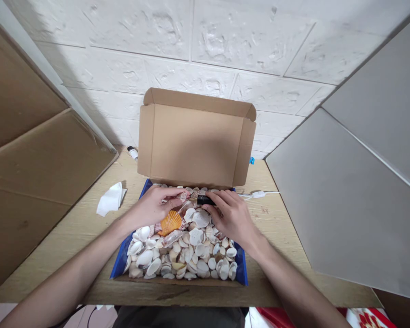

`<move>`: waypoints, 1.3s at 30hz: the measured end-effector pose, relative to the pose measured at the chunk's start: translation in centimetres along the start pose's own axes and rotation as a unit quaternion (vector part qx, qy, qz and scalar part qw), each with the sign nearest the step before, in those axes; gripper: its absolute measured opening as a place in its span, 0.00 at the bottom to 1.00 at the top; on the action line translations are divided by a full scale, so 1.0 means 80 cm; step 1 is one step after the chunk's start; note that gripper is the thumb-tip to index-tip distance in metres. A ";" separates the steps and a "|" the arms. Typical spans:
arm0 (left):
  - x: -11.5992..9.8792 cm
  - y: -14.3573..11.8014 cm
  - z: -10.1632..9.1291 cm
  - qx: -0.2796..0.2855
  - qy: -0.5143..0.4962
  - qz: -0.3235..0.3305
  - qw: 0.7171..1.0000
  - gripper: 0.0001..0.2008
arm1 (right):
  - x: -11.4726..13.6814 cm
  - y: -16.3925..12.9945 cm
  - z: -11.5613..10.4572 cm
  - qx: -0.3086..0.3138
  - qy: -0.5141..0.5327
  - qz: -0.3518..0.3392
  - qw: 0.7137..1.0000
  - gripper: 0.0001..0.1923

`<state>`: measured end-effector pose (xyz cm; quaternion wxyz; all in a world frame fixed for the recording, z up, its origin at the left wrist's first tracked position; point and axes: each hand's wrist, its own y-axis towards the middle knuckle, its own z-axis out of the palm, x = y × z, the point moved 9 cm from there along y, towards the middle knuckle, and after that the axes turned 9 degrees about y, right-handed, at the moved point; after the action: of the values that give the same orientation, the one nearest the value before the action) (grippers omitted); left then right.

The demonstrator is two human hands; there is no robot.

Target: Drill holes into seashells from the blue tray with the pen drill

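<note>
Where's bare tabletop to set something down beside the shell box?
Bare table lies left of the box, in front of the crumpled tissue. A second patch lies right of the box, below the white cable. The box itself is crowded: shells throughout, left hand and right hand over them.

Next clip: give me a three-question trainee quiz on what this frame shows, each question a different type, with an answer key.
1. True or false: the lid of the cardboard box stands open, away from the person.
2. The orange scallop shell lies nearest which hand?
A. left hand
B. right hand
C. neither; it lies on the table
3. Fill in: the small bottle held between both hands has a ____ cap.

Key: 1 true. 2 A. 3 black.

The white seashells fill the box; a crumpled white tissue lies on the table to its left.
</note>
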<state>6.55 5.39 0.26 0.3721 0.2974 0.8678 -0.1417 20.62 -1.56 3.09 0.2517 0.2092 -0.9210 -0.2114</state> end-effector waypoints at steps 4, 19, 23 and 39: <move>0.000 0.000 0.000 -0.001 0.003 -0.001 1.000 0.16 | 0.000 0.000 0.000 -0.001 0.002 -0.001 1.000 0.13; -0.002 0.000 0.001 0.004 0.009 0.000 1.000 0.16 | -0.001 0.000 0.001 0.007 0.011 0.003 1.000 0.13; -0.001 -0.001 0.001 0.003 0.009 -0.001 1.000 0.16 | -0.001 0.000 0.001 0.005 0.012 0.004 1.000 0.13; -0.001 -0.001 0.001 0.003 0.006 -0.004 1.000 0.16 | -0.002 0.000 0.002 0.009 0.015 0.004 1.000 0.14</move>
<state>6.62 5.26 0.28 0.3658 0.2961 0.8706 -0.1438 20.66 -1.43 2.94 0.2640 0.2107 -0.9200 -0.1987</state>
